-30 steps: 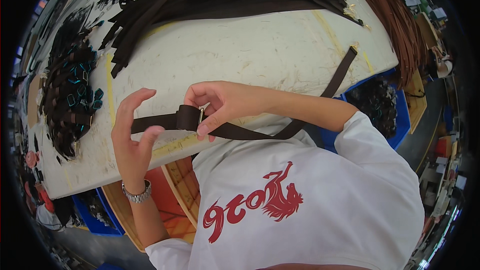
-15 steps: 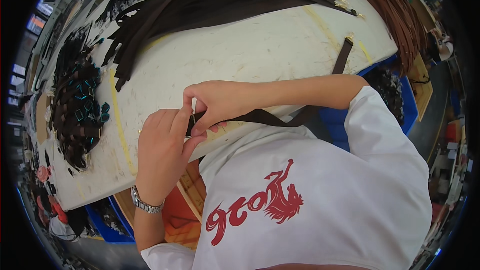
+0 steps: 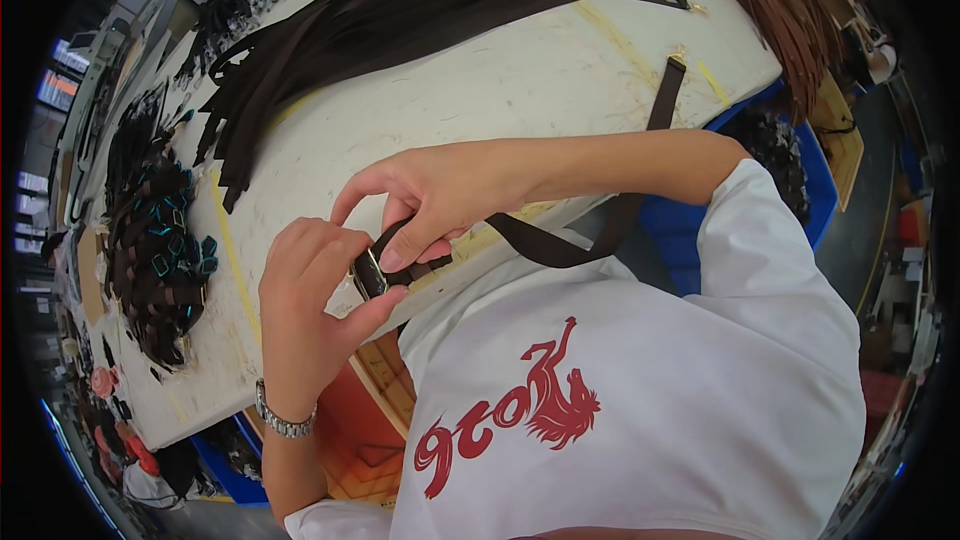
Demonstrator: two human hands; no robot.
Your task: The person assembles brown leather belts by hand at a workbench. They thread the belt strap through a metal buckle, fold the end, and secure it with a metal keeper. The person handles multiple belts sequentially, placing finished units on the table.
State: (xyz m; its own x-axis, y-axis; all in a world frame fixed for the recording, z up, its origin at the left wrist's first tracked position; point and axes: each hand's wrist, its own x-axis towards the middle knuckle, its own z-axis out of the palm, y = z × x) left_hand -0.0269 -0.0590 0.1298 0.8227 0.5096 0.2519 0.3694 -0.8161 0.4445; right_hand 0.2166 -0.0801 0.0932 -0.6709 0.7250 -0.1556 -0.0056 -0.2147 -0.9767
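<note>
A metal rectangular buckle (image 3: 371,273) sits between my two hands at the table's front edge, with a dark brown strap (image 3: 555,254) running through or against it; which one I cannot tell. My left hand (image 3: 312,290), with a watch on the wrist, grips the buckle from the left, thumb below. From above right, my right hand (image 3: 440,202) pinches the strap beside the buckle between thumb and fingers. The strap's long part hangs past the edge in a loop and climbs back under my right forearm onto the table, where its end carries a gold-coloured fitting (image 3: 678,53).
Dark brown straps (image 3: 400,30) lie in a broad bundle across the white table (image 3: 430,120). Straps with blue-wrapped buckles (image 3: 165,240) are heaped at left. Reddish-brown strips (image 3: 760,10) hang over the far right corner. A blue bin (image 3: 815,180) stands at right.
My right hand's fingers have opened out a little and the buckle has turned more into view. My left thumb has spread lower. The head view has shifted slightly.
</note>
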